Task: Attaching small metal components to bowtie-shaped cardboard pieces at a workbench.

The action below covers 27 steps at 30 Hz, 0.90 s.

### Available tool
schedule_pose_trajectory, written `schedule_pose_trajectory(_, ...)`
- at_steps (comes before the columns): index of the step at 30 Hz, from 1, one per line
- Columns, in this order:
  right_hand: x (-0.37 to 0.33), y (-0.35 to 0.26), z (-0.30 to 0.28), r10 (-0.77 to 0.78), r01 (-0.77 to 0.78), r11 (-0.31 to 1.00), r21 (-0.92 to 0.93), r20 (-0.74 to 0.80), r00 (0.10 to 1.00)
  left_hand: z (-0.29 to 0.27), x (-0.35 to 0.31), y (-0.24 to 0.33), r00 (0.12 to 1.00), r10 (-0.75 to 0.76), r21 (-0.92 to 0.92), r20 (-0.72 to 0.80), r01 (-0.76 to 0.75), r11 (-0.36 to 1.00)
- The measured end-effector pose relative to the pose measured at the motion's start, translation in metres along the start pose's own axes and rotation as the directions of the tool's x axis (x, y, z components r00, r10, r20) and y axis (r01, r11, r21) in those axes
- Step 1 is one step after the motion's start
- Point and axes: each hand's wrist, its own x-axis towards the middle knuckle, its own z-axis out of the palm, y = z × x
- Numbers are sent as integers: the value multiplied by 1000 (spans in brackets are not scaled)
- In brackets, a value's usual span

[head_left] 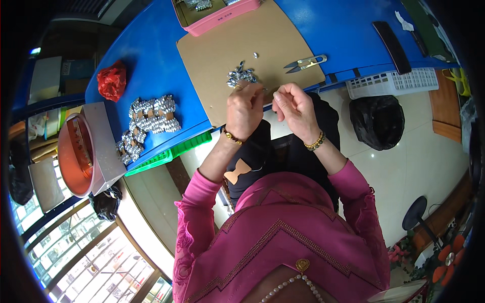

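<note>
My left hand (244, 110) is closed in a pinch at the near edge of a brown board (273, 33), right beside a small pile of silver beads (241, 75). A little to the right, my right hand (296, 112) is also closed, thumb against the curled fingers. Whatever the fingertips hold is too small to make out. The two hands are close together but apart. One loose silver bead (255, 55) lies beyond the pile. Thread snips (306, 63) rest on the board's right edge, blades pointing left.
Silver bead strands (151, 115) on brown cards and a red plastic bag (112, 81) lie left on the blue table (151, 50). A pink tray (217, 19) stands at the back. At right are a long dark case (392, 47), a white basket (394, 82) and a black-lined bin (376, 121).
</note>
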Motion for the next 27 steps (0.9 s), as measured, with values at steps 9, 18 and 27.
schedule_pose_trajectory(9, 0, 12, -5, -39, 36, 913, -405, 0, 999, 5, -1, -10, 999, -2, 1, 43, 2, 1000)
schedule_pose_trajectory(18, -3, 8, -1, -214, 214, 773, -597, 71, 974, -10, -11, -7, 833, -430, -637, 348, 547, 543)
schedule_pose_trajectory(27, -4, 11, 2, -289, 263, 767, -586, 51, 956, -10, -15, -3, 806, -494, -712, 327, 554, 432)
